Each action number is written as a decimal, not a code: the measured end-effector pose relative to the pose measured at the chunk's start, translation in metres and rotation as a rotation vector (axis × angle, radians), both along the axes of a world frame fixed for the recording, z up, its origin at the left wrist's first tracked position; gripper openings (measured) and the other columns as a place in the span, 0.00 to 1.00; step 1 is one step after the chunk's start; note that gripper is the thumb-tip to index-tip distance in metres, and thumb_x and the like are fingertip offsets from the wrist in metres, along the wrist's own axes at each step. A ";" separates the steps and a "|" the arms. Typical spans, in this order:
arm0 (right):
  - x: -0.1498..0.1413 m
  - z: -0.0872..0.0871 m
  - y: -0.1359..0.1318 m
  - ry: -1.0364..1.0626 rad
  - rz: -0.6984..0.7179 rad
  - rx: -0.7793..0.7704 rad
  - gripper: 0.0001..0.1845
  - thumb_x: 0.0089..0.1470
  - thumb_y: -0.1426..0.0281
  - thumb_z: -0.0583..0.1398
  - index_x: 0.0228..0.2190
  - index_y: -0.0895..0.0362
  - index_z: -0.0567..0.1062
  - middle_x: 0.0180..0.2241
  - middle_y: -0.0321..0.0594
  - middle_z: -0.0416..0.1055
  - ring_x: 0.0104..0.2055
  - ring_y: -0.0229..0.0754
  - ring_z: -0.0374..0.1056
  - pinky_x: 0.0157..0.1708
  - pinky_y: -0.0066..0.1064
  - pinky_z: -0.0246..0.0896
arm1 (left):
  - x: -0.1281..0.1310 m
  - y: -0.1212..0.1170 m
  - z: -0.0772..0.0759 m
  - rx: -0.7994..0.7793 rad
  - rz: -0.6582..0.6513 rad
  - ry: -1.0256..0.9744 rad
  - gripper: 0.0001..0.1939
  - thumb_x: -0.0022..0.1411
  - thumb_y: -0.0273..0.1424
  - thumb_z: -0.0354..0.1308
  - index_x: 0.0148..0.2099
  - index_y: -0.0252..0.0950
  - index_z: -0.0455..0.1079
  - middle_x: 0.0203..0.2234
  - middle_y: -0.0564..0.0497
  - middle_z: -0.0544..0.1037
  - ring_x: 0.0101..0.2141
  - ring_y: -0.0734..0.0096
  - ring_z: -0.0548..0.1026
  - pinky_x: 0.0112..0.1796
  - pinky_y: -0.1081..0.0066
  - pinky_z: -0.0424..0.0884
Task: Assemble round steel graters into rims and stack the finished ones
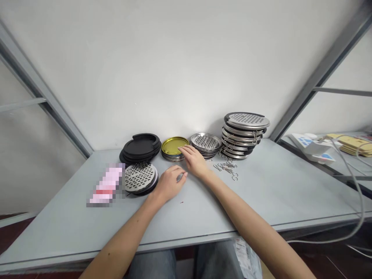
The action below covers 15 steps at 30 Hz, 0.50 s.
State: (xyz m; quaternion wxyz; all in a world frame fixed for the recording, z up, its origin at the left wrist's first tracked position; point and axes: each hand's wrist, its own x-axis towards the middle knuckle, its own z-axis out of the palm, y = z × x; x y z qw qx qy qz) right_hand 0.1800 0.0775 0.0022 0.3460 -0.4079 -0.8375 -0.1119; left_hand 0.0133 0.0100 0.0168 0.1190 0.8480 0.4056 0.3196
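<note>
My right hand (194, 159) has its fingers stretched out over the right rim of a round gold-coloured lid (173, 145), which tops a stack of thin round metal pieces. Whether the fingertips touch the lid I cannot tell. Nearer to me, my left hand (171, 181) rests low above the table, fingers loosely bent and thumb apart, with nothing visible in it. Just left of it lies a round metal grater plate (140, 177) on top of black round pieces. Behind my right hand stands a stack of silver grater discs (205, 142).
Black round trays (141, 146) are stacked at the back left, beside a blurred pink item (107, 184). Small metal rings and clips (228, 167) lie scattered right of centre, before a tall stack of assembled graters (245, 133). A white cable (359, 201) hangs at the right.
</note>
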 end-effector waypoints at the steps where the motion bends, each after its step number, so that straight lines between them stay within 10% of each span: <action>1: -0.004 -0.001 0.003 -0.002 -0.001 -0.027 0.25 0.55 0.80 0.50 0.54 0.58 0.68 0.51 0.45 0.70 0.58 0.49 0.59 0.55 0.43 0.59 | -0.001 0.001 -0.001 0.003 0.021 0.022 0.10 0.65 0.30 0.49 0.40 0.36 0.72 0.36 0.46 0.76 0.40 0.63 0.74 0.44 0.64 0.69; 15: -0.001 0.001 0.012 0.205 0.029 -0.147 0.10 0.58 0.70 0.58 0.35 0.54 0.80 0.36 0.42 0.76 0.41 0.46 0.68 0.44 0.37 0.63 | -0.007 -0.003 -0.016 -0.163 0.111 0.304 0.24 0.64 0.35 0.50 0.58 0.29 0.61 0.61 0.31 0.60 0.62 0.44 0.55 0.58 0.49 0.55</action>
